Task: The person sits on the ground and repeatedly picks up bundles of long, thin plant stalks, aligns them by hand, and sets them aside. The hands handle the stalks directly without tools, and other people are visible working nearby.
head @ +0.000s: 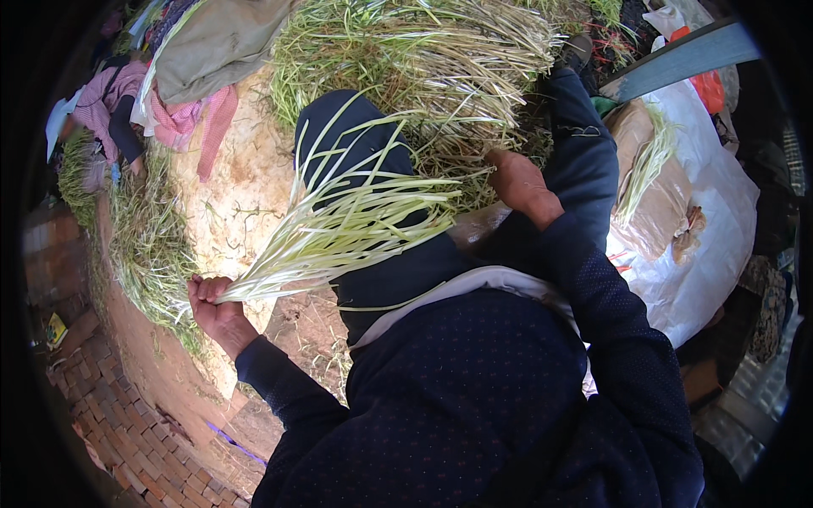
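My left hand (pixel 218 315) grips a loose bunch of long, pale green-and-white leafy stalks (pixel 356 222), which look like chives. It holds them by their white ends, and the leaves fan out across my left thigh (pixel 362 152). Between my knees, my right hand (pixel 522 184) reaches to the lower edge of a large heap of similar stalks (pixel 406 57), partly green and partly dry straw-brown. Its fingertips are at some tangled dry leaves (pixel 460 155); whether they pinch any is hidden.
White plastic sheeting (pixel 718 254) at right carries a brown plastic bag with a small bunch of stalks (pixel 648 165) on it. A blue-grey bar (pixel 686 60) juts in above. More stalks (pixel 149 241) lie at left, near another person's hand (pixel 137 166). Brick paving (pixel 140 438) shows lower left.
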Demonstrator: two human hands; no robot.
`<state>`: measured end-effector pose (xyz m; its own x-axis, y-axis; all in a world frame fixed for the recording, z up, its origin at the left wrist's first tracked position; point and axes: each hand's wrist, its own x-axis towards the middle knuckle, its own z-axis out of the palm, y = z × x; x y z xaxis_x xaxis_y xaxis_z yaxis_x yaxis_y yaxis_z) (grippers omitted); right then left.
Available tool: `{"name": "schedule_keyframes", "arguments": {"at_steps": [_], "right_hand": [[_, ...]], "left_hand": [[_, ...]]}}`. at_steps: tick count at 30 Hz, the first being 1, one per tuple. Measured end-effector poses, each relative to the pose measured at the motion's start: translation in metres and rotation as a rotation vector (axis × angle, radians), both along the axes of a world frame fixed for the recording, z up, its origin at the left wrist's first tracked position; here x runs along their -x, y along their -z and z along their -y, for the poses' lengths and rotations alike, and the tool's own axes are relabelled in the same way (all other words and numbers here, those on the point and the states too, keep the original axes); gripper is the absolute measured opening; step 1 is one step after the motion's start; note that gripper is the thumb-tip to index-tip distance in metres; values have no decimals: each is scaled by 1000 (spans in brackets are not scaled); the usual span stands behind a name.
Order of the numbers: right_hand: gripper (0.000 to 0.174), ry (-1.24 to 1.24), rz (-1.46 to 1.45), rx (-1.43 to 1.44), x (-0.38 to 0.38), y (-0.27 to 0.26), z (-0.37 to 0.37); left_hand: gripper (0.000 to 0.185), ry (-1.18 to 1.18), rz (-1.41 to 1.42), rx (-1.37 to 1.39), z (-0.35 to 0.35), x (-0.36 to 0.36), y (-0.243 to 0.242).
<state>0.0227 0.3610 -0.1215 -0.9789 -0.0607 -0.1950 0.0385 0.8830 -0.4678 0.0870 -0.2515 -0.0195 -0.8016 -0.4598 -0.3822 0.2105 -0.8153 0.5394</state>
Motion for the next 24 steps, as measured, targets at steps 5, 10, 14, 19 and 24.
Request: {"name": "schedule_keyframes", "arguments": {"at_steps": [5, 10, 14, 19, 24], "right_hand": [[35, -21, -311, 426, 49, -52, 32], [31, -158, -365, 446, 72, -70, 78], [21, -180, -295, 416, 67, -63, 88], [11, -94, -194, 541, 68, -41, 82], [11, 301, 32, 803, 68, -17, 56]], "left_hand": [[22, -4, 8, -16, -7, 7, -3], [24, -29, 45, -6, -10, 8, -9], [23, -3, -3, -36, -9, 3, -8], [21, -16, 32, -31, -5, 4, 0], [22, 10, 13, -29, 1, 3, 7]]}}
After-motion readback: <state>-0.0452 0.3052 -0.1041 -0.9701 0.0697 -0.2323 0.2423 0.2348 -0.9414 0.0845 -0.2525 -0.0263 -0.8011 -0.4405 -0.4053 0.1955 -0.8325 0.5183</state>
